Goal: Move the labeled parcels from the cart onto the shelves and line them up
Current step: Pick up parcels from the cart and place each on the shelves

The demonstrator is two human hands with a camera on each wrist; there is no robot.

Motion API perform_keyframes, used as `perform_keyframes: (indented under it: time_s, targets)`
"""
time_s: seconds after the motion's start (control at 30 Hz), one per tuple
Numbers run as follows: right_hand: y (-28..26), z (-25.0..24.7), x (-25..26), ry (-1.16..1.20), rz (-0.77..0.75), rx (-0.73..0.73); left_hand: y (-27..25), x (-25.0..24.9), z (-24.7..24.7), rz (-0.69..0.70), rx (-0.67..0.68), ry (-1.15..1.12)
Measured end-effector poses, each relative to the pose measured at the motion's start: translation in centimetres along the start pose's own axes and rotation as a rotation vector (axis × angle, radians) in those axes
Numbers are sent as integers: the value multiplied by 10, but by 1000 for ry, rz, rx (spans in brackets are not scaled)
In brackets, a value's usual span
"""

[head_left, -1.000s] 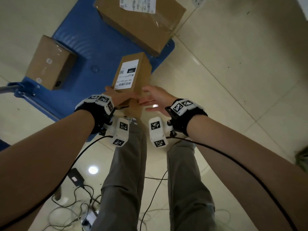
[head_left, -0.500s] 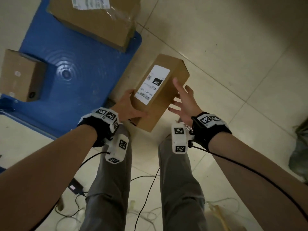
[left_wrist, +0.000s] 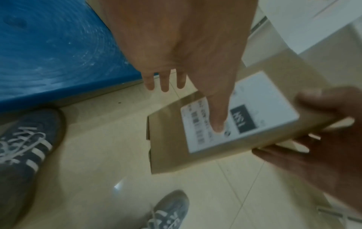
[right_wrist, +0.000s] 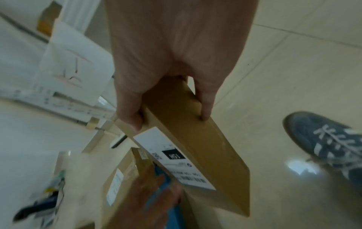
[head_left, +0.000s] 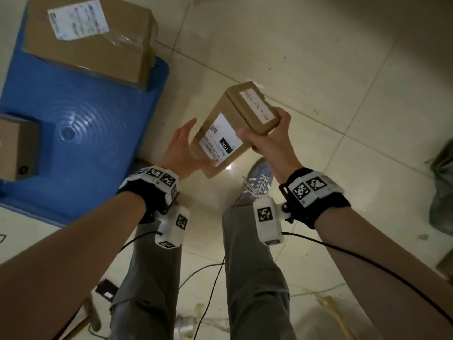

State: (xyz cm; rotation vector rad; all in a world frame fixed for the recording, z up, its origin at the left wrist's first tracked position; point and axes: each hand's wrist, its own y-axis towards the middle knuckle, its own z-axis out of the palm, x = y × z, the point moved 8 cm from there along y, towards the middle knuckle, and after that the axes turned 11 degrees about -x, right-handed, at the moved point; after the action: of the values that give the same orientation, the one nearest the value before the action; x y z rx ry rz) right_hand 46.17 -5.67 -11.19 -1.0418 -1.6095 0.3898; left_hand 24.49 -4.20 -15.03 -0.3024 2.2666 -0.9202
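Observation:
A small brown parcel (head_left: 215, 111) with a white "15H" label is in the air above the floor tiles, right of the blue cart (head_left: 85, 148). My right hand (head_left: 267, 141) grips its far end, thumb on the label face and fingers curled round the other side (right_wrist: 204, 99). My left hand (head_left: 181, 146) lies along the parcel's left side with straight fingers, and its thumb (left_wrist: 217, 117) rests on the label. A large labeled parcel (head_left: 98, 50) sits at the cart's far end. A small parcel (head_left: 17, 148) sits at the cart's left edge.
My legs and grey-blue shoes (head_left: 259, 177) stand on the tiles below the parcel. Cables (head_left: 208, 290) and a black adapter (head_left: 107, 289) lie near my feet. A dark bag (head_left: 441, 192) sits at the right edge. Blurred white furniture (right_wrist: 74, 62) shows in the right wrist view.
The parcel left the cart and moved right over the floor, turning as it went. My right hand went from open beside it to gripping its end; my left hand's grip loosened to flat fingers.

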Motion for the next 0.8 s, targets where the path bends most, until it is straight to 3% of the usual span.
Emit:
perform_keyframes:
  time_s: [0.1,0.3,0.47,0.6,0.8]
  targets:
    - [-2,-5,2,-46,-146,19,6,-20,-5,52,-76,-150]
    - [-2,-25,-3,9,-182,-21,9,-66,-13,112,-218,-262]
    - [3,-38,-4,-7,-200,-92,4,-90,1,122,-158,-348]
    - [0,-40,-14,104,-71,-146,-5,-106,23,171,-2,-318]
    - [-14,-36,-36,402,284,-83,-9,-122,27,201,86,-317]
